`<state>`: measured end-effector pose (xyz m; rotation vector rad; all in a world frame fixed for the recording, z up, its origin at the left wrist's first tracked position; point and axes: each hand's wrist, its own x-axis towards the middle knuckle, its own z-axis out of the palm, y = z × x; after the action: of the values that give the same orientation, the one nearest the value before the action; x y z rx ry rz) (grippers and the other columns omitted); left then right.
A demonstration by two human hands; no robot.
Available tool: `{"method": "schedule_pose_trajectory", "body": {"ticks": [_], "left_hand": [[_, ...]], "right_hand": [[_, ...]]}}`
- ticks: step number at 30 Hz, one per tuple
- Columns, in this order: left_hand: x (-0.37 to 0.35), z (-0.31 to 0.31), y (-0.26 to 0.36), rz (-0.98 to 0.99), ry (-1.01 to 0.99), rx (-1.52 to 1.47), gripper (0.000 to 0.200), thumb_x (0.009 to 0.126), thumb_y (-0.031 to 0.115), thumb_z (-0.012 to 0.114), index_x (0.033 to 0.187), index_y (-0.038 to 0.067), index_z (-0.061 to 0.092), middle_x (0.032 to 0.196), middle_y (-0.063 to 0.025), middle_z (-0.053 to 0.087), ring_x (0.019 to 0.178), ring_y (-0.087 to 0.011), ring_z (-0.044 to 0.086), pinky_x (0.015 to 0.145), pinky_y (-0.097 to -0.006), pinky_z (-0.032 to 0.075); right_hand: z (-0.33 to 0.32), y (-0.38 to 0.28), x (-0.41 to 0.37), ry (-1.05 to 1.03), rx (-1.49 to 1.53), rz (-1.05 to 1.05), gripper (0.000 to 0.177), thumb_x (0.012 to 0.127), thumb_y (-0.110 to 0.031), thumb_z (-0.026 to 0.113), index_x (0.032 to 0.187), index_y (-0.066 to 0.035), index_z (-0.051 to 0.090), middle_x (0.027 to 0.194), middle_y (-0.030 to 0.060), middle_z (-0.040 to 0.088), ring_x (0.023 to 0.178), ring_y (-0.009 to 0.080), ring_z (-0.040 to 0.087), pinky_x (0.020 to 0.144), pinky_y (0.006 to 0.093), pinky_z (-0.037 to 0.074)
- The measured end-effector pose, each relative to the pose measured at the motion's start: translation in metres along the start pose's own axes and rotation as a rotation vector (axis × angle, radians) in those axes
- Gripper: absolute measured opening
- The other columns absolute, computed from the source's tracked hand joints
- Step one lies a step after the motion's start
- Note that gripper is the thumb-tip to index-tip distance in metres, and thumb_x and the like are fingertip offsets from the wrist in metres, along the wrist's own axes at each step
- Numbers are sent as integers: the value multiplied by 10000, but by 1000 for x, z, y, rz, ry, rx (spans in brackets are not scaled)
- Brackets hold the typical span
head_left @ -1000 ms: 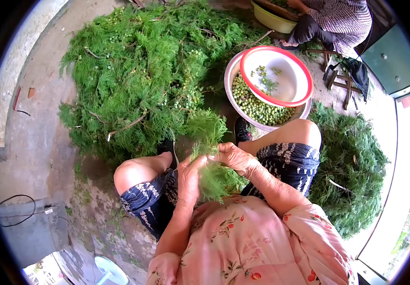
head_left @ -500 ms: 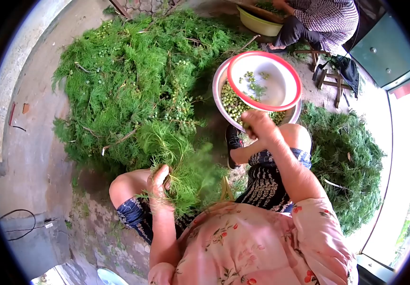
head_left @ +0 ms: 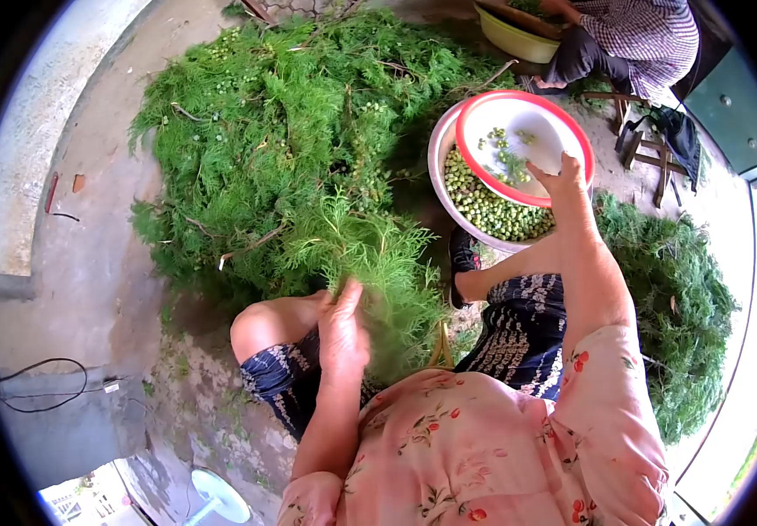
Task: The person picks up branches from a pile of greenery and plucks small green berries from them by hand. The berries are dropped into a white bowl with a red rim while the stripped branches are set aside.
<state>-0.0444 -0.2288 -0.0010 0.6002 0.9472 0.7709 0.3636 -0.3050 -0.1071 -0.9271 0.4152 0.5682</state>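
My left hand (head_left: 343,331) is closed around a leafy green conifer sprig (head_left: 365,254), which fans out above my lap. At the red-rimmed white basin (head_left: 543,118), my right hand (head_left: 566,182) reaches over the near rim with thumb and fingers apart. Several small green cones (head_left: 494,138) and a bit of leaf lie inside that basin. It sits tilted on a larger metal basin (head_left: 440,171), where many round green cones (head_left: 475,197) are heaped.
A large pile of cut branches (head_left: 255,149) covers the ground ahead, and another heap (head_left: 672,307) lies at right. Beyond the basins sits another person (head_left: 632,44) by a yellow tub (head_left: 518,39). A wooden stool (head_left: 654,162) stands near them. A white fan (head_left: 220,497) is at lower left.
My right hand has moved forward from the metal basin's near edge to over the red-rimmed basin, and its fingers have spread. My left hand still holds the sprig. The view has shifted slightly.
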Motion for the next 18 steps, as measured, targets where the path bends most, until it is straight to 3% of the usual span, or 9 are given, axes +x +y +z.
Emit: {"method": "schedule_pose_trajectory", "body": {"ticks": [4,7,8,11,15,17,18], "left_hand": [[5,-3,-7,5,5,13,149,793,156,661,884,62,591,764,-23,594,664,-141,557,585,-279,468],[8,5,-2,-48,29,-120,98,802,74,630,885,45,586,777,-43,600,651,-143,563,601,-252,481],[16,-1,-1,-88,-41,-95,113,809,108,631,890,51,576,766,-42,592,667,-152,553,624,-263,479],[18,13,16,-99,60,-9,125,830,149,605,907,54,577,776,-46,597,669,-161,557,620,-279,479],[42,2,26,-40,12,26,132,862,148,544,946,49,571,810,-60,613,688,-177,573,632,-312,488],[36,20,44,-62,75,-23,154,857,131,546,980,41,564,854,-65,613,748,-183,574,679,-326,486],[38,19,48,-41,64,-28,161,861,147,542,983,44,564,852,-62,610,732,-177,571,653,-318,481]], "right_hand": [[-4,-3,5,207,104,58,264,885,-116,441,1093,39,487,999,160,528,929,313,537,794,440,498],[5,-5,-12,160,80,51,222,892,-92,445,1053,36,528,892,135,585,834,283,596,738,388,520],[9,-4,-21,80,31,40,211,894,-85,446,1040,36,541,856,127,604,802,273,615,719,370,527],[26,5,-71,-256,-232,-29,197,905,-114,456,987,28,564,798,112,601,762,244,614,688,327,528],[48,29,-148,-783,-669,7,271,867,-245,559,947,10,604,823,101,629,756,188,610,717,318,515],[59,42,-187,-1095,-950,-22,372,835,-337,593,957,12,623,833,104,645,784,190,617,767,327,501],[68,48,-202,-1209,-1114,-86,402,814,-288,617,1055,31,566,919,135,628,844,207,604,801,324,485]]}}
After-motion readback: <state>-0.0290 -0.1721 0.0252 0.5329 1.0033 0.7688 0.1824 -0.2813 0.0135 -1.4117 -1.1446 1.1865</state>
